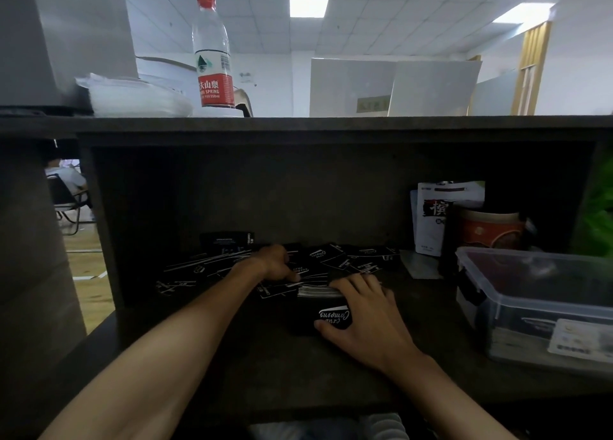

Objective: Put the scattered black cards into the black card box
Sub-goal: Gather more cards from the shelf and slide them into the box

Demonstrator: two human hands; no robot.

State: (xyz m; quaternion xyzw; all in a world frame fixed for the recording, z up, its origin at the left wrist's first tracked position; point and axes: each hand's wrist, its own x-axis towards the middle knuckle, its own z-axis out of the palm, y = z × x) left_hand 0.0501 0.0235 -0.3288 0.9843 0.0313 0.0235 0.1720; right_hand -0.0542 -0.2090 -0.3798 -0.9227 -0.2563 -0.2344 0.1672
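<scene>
Two bare hands work at a dark desk (232, 356) set inside a shelved alcove. The right hand (368, 317) grips the black card box (318, 317), thumb pressed on its near face beside the white script logo and fingers curled over the far end, where white card edges show in the open mouth; the box lies flat just right of centre, its long axis running from 6 toward 12 o'clock and its mouth pointing to 12, away from the person. At 10 o'clock from the box, the left hand (275, 263) rests with fingers curled down on the scattered black cards (335, 258); whether it pinches a card cannot be told. The cards lie face down in a loose spread across the back of the desk, from 9 to 1 o'clock of the box, pointing every which way. A second small black box (227, 240) stands behind them at 11 o'clock. At 3 o'clock sits a clear lidded plastic container (537, 293), with a white pouch (431, 220) and a brown jar (491, 227) behind it. A water bottle (212, 51) stands on the shelf above.
</scene>
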